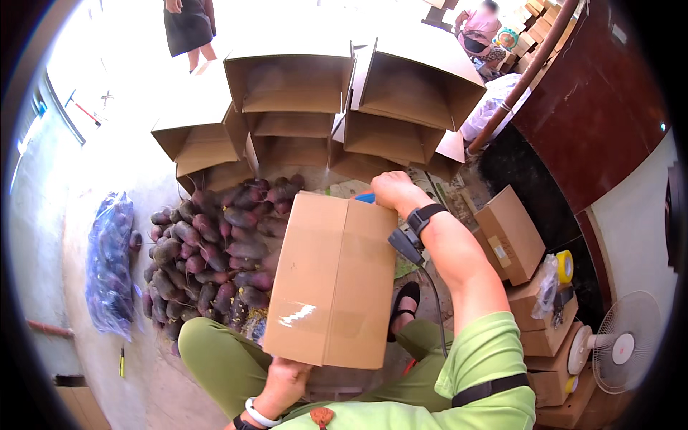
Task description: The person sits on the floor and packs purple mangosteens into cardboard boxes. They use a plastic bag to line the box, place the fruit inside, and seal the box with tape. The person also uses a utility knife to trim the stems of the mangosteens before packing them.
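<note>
A closed cardboard box (333, 279) stands before me above my lap, with a shiny strip of clear tape on its near left part. My left hand (287, 379) is at the box's near lower edge, its fingers hidden beneath. At the far right corner is my right hand (391, 188), bent over a blue and orange thing (365, 198), which looks like part of a tape dispenser; the box hides most of it. Dark purple beets (209, 258) lie heaped on the floor left of the box. A clear plastic bag of beets (110, 263) lies farther left.
Open cardboard boxes (290, 80) are stacked on their sides ahead. Right of me are more boxes (510, 236), a yellow tape roll (564, 266) and a white fan (623, 344). A yellow marker (122, 362) lies on the left floor. Two people are in the background.
</note>
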Action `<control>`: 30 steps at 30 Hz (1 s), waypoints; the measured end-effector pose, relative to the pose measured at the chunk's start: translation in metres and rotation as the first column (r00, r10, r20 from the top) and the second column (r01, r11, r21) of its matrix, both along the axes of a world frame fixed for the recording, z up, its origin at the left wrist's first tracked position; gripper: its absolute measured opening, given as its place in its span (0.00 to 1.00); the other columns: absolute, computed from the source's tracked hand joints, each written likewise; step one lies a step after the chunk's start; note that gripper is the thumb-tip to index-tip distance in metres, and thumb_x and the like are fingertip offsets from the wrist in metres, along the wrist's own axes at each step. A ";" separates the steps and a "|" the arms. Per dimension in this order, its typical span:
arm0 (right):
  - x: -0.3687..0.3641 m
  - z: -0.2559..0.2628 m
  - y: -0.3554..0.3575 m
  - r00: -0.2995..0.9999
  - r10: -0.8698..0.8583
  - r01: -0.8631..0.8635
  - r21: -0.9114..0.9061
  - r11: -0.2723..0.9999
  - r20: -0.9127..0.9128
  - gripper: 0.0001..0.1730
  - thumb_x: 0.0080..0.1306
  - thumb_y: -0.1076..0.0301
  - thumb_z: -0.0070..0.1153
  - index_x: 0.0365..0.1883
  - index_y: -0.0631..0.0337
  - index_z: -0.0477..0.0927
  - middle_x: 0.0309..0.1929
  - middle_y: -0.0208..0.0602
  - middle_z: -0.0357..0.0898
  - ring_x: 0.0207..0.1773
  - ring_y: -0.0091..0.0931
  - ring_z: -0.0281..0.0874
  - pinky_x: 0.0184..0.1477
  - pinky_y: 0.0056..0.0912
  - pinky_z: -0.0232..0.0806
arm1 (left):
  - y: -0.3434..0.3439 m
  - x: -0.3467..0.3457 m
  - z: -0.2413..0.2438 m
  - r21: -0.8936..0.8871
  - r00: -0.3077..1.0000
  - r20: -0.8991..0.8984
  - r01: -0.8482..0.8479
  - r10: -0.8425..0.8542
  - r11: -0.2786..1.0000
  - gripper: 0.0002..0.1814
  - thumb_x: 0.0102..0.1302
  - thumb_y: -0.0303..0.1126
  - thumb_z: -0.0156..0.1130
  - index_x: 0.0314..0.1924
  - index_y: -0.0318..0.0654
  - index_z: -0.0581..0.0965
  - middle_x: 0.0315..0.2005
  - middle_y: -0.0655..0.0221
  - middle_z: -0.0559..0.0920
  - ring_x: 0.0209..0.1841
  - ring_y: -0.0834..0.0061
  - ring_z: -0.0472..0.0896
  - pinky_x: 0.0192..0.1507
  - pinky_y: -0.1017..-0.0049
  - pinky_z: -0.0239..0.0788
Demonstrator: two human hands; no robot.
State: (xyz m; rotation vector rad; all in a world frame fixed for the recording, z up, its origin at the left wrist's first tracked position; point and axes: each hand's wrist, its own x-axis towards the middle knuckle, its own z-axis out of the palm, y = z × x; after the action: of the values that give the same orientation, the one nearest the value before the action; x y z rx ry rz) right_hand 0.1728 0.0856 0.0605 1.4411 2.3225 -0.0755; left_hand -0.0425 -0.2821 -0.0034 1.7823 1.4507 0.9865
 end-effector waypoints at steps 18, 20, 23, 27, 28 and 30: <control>0.084 -0.012 -0.226 0.928 -0.344 0.365 -0.167 0.916 0.141 0.15 0.59 0.60 0.52 0.40 0.55 0.85 0.43 0.40 0.84 0.48 0.36 0.82 0.47 0.37 0.73 | 0.138 -0.093 0.013 0.032 0.981 -0.184 -0.051 0.056 0.998 0.06 0.63 0.26 0.54 0.38 0.33 0.76 0.32 0.50 0.78 0.37 0.47 0.76 0.39 0.60 0.70; 0.087 -0.010 -0.231 0.899 -0.416 0.431 -0.105 0.896 0.138 0.17 0.58 0.56 0.55 0.39 0.56 0.85 0.42 0.40 0.84 0.47 0.36 0.82 0.47 0.37 0.73 | 0.137 -0.093 0.010 -0.017 0.988 -0.129 -0.090 0.087 0.996 0.07 0.64 0.26 0.53 0.40 0.32 0.76 0.34 0.51 0.78 0.39 0.50 0.77 0.41 0.63 0.70; 0.096 0.032 -0.224 0.854 -0.518 0.520 -0.058 0.852 0.050 0.22 0.55 0.49 0.58 0.37 0.57 0.85 0.39 0.42 0.84 0.45 0.36 0.82 0.45 0.38 0.73 | 0.130 -0.098 0.006 -0.054 0.982 0.022 -0.187 0.189 0.981 0.10 0.64 0.25 0.53 0.45 0.32 0.76 0.39 0.55 0.78 0.42 0.59 0.79 0.46 0.68 0.70; 0.135 0.082 -0.227 0.777 -0.554 0.613 0.158 0.774 -0.299 0.27 0.51 0.45 0.61 0.34 0.62 0.84 0.31 0.50 0.82 0.37 0.41 0.82 0.39 0.41 0.72 | 0.120 -0.095 0.017 0.038 0.947 0.175 -0.281 0.270 0.959 0.15 0.64 0.22 0.54 0.51 0.33 0.75 0.44 0.61 0.78 0.46 0.69 0.78 0.50 0.73 0.69; 0.144 0.089 -0.228 0.727 -0.563 0.652 0.136 0.746 -0.392 0.25 0.51 0.47 0.62 0.32 0.64 0.83 0.28 0.49 0.81 0.33 0.39 0.81 0.36 0.39 0.71 | 0.116 -0.095 0.022 -0.019 0.934 0.221 -0.285 0.282 0.958 0.14 0.65 0.22 0.53 0.51 0.32 0.75 0.44 0.63 0.78 0.47 0.72 0.78 0.50 0.75 0.69; 0.150 0.090 -0.229 0.609 -0.550 0.708 0.081 0.701 -0.571 0.22 0.52 0.52 0.64 0.29 0.65 0.81 0.23 0.45 0.79 0.27 0.33 0.78 0.32 0.36 0.68 | 0.108 -0.105 0.025 -0.107 0.892 0.317 -0.304 0.322 0.947 0.13 0.67 0.22 0.52 0.51 0.31 0.75 0.43 0.66 0.79 0.47 0.76 0.77 0.51 0.77 0.68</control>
State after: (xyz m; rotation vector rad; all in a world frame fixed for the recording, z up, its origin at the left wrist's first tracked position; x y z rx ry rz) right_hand 0.3233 -0.1437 0.1509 2.6563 2.0852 -0.3608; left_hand -0.1478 -0.1744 0.0215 1.2849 1.5529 1.3246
